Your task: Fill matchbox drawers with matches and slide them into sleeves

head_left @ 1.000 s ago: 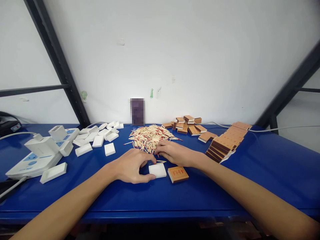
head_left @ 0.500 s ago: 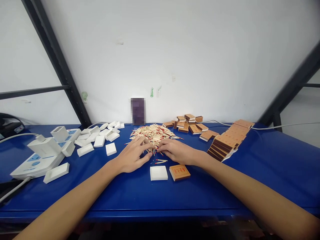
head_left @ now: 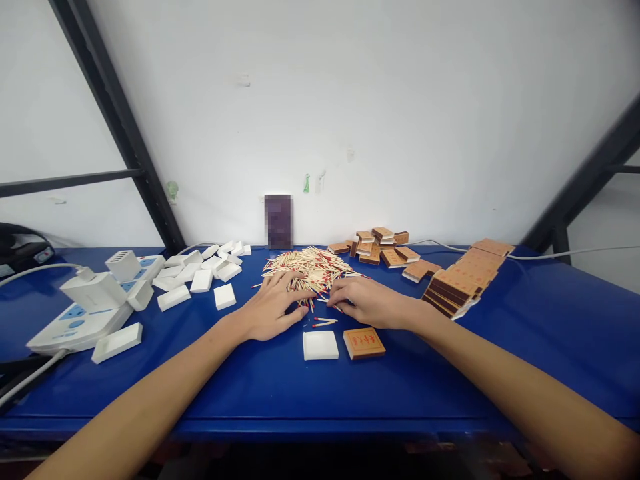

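While the left hand [head_left: 270, 310] is spread at the heap of red-tipped matches [head_left: 320, 263] on the counter [head_left: 280, 390], I cannot tell whether the right hand [head_left: 367, 303] pinches any, and a hasty sweep could scatter some past the white matchbox tray [head_left: 321, 345].

Tbl [head_left: 320, 393] front ctr free; match pile [head_left: 323, 265] blocks rear.

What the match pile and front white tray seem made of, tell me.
Match pile: probably wood, matte, from the pale, straight sticks with red tips. Front white tray: perhaps thin card, smooth and matte, from its plain, glare-free surface; plastic possible.
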Motion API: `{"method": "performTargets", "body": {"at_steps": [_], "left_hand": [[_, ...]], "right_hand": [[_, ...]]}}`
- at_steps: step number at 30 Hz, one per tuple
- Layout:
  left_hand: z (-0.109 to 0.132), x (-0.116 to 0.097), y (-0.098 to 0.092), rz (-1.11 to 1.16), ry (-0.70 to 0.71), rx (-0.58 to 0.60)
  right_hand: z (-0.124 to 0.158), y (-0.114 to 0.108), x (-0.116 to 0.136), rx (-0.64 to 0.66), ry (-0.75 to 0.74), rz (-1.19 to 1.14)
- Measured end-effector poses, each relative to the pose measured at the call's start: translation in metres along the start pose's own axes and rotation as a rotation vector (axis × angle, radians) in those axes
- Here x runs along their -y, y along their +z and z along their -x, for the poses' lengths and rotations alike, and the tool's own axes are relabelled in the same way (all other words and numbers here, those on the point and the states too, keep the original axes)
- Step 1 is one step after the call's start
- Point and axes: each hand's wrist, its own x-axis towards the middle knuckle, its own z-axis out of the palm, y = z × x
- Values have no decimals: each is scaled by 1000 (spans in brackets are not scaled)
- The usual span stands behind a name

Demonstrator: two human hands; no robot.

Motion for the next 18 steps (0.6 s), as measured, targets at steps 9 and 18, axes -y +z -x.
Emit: {"method": "performTargets", "body": {"at_steps": [9,18], "left_hand": [[2,-4,-4,33,37,-35],[7,-21,-20,163,187,-28]], "right_hand": [[-1,1,-1,-5,35,-40],[-1,6,-5,-47,29,-48]]}}
